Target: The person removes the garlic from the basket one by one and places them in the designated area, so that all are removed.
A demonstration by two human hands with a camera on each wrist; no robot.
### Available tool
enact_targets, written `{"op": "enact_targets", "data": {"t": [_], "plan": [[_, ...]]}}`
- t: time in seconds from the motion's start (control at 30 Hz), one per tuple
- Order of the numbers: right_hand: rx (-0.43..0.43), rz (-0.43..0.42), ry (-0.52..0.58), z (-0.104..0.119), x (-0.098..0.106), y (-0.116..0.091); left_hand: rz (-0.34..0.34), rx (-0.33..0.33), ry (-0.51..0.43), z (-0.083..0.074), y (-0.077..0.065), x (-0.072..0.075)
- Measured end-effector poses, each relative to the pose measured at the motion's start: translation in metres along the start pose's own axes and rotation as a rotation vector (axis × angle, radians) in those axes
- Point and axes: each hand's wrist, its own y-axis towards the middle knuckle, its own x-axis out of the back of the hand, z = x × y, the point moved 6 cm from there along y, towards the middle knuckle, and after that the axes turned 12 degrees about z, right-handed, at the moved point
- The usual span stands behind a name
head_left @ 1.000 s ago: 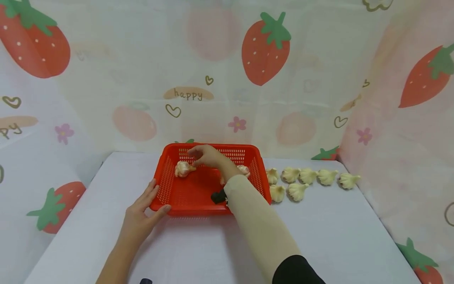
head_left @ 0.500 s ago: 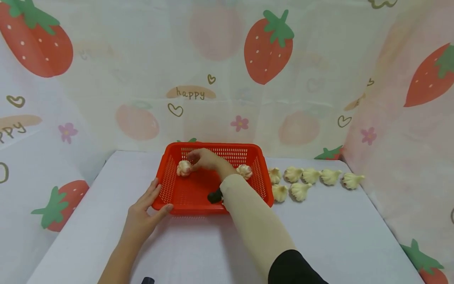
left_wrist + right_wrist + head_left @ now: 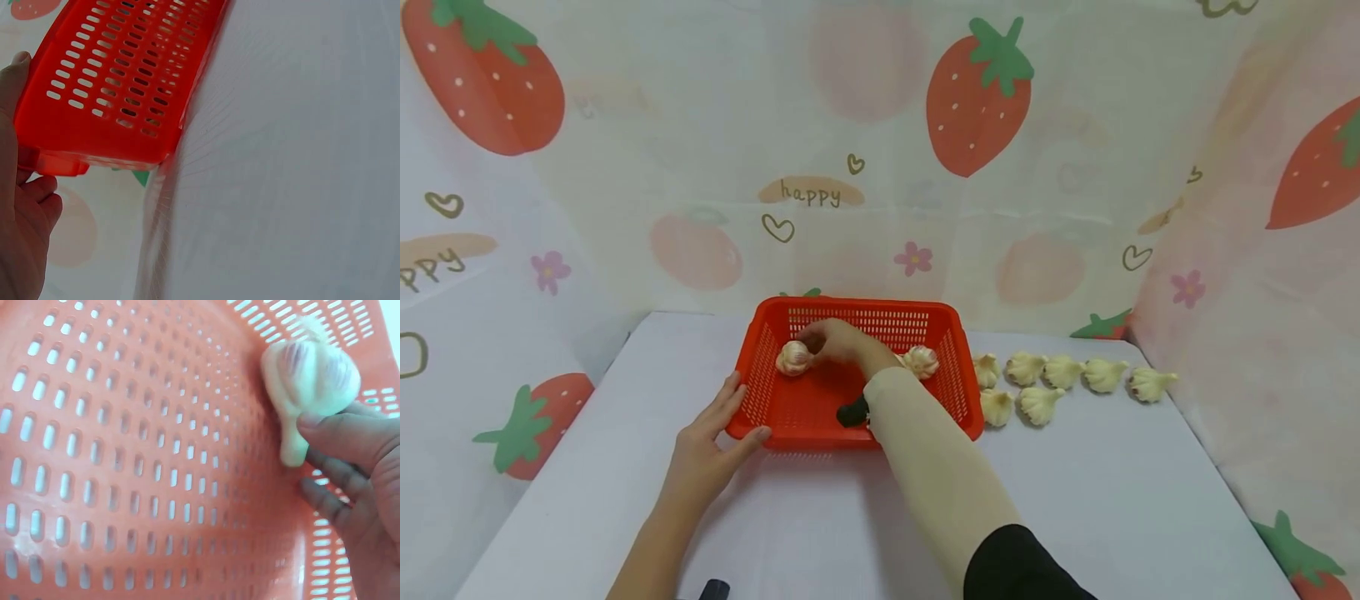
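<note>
A red plastic basket (image 3: 820, 440) stands on the white-covered table. My left hand (image 3: 700, 454) grips its near left corner; in the left wrist view the thumb and curled fingers of that hand (image 3: 28, 228) show on either side of the rim. Inside the basket, at its left, my right hand (image 3: 844, 342) pinches a garlic bulb (image 3: 793, 359) by the base of its stem. The right wrist view shows the thumb on this purple-streaked bulb (image 3: 306, 378), close to the basket wall. Another garlic bulb (image 3: 921, 362) lies at the basket's right, partly behind my right forearm.
Right of the basket, several pale garlic bulbs (image 3: 1040, 405) lie in two rows on the table (image 3: 1097, 492). A strawberry-print curtain (image 3: 880, 233) hangs behind and along both sides. A dark wrist-camera piece (image 3: 852, 412) sits under my right wrist.
My right hand has come down onto the left garlic bulb and taken hold of it, covering its stem. The left hand keeps its place at the basket; the head view has shifted slightly.
</note>
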Motion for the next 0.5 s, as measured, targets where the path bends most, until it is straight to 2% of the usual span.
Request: {"op": "enact_targets", "data": {"t": [0.23,0.5], "plan": [[0.02,0.007,-0.018,-0.0061,-0.0016,0.002,0.011,0.015,0.016,0.0006,-0.0002,0.001],[-0.008,0.031,-0.089,-0.0081,-0.0032,0.0024,0.007,0.025,0.034,0.0017,-0.0007,0.0031]]}}
